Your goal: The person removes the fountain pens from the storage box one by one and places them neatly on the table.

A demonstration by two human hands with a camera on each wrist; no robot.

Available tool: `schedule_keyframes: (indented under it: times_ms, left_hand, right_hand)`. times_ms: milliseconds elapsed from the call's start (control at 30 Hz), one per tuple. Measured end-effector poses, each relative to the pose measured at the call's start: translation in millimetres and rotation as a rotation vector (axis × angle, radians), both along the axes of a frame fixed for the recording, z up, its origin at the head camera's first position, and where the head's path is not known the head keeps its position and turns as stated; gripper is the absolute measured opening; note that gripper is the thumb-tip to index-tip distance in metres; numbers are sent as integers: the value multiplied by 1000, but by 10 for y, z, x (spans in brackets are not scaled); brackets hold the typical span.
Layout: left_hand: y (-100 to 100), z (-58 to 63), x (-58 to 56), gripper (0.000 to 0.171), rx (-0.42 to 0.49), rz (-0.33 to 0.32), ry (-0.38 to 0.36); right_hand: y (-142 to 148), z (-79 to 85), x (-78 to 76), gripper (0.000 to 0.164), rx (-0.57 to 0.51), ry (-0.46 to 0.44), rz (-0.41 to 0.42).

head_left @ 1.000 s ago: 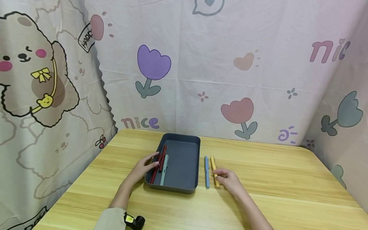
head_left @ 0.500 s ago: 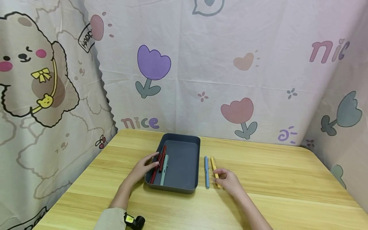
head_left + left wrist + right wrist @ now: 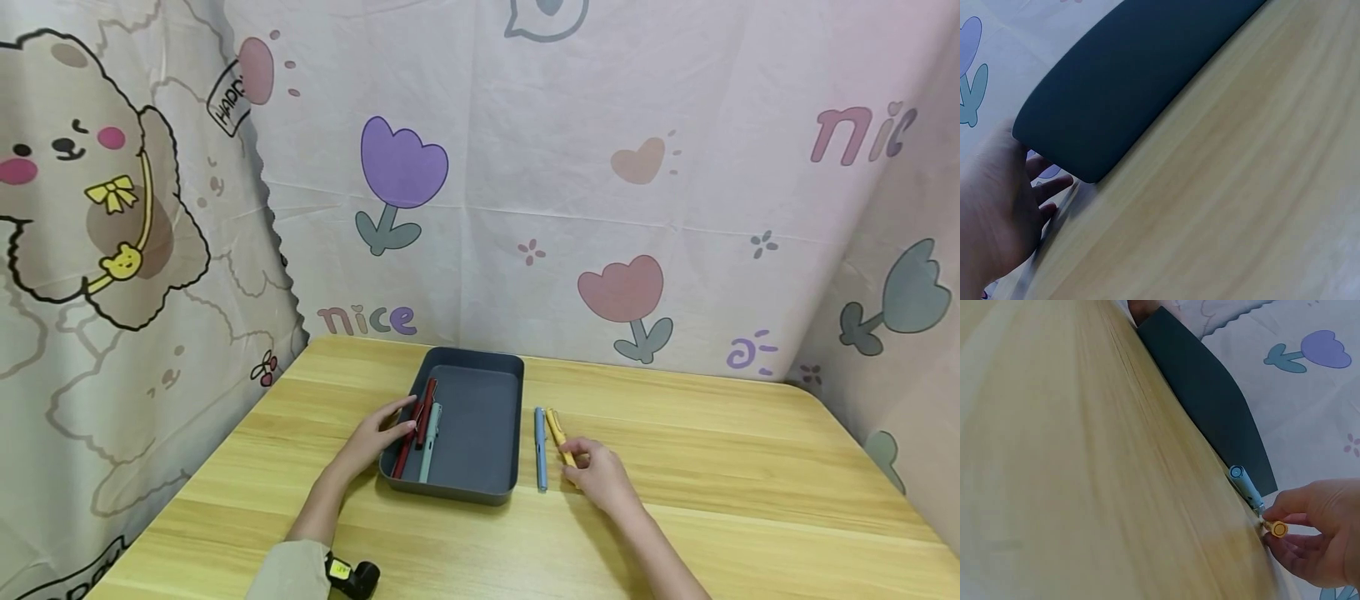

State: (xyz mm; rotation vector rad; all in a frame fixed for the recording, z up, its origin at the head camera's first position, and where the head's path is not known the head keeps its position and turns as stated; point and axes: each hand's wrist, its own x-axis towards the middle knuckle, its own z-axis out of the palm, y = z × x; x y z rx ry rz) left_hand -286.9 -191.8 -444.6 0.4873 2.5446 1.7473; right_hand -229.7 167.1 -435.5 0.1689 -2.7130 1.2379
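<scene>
Light wood-look table, kinda yellowish with streaky grain running side to side, taking up most of the lower half of the head view (image 3: 750,467). Far right corner's rounded off. 1 dark grey tray (image 3: 480,433) sits flat on it, lower centre of the frame. Just right of that there's a blue pen (image 3: 541,450) lying lengthwise, with a yellow pen (image 3: 557,427) angled right beside it, though I can't tell if the whole thing's down on the wood.

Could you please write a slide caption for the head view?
Right hand pinches a yellow pen beside a blue pen; left hand touches the tray.
</scene>
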Motion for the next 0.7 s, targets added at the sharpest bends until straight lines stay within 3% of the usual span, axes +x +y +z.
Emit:
schedule_keyframes:
  times_ms: [133, 700]
  left_hand:
    - [-7, -61, -29, 54, -10, 11, 20]
    - [6, -42, -10, 54, -6, 14, 22]
  right_hand:
    - [2, 9, 5, 23, 7, -4, -7]
    - [11, 14, 7, 23, 41, 2, -32]
